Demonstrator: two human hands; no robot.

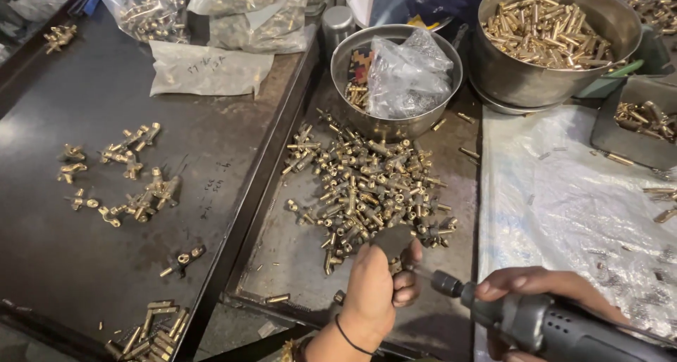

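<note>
My left hand [377,288] is closed around a small brass fitting, held at the near edge of a heap of brass fittings [370,185] lying in a shallow metal tray [282,263]. My right hand [536,291] grips a grey power screwdriver [557,327]. Its thin bit points left and meets the fitting in my left hand. A dark band sits on my left wrist.
A steel bowl [395,118] with a clear plastic bag stands behind the heap. A larger steel bowl [543,80] of brass pins is at the back right. Loose fittings [130,185] lie scattered on the dark tray at left. Bagged parts [211,69] sit at the back. White plastic sheet [564,200] covers the right.
</note>
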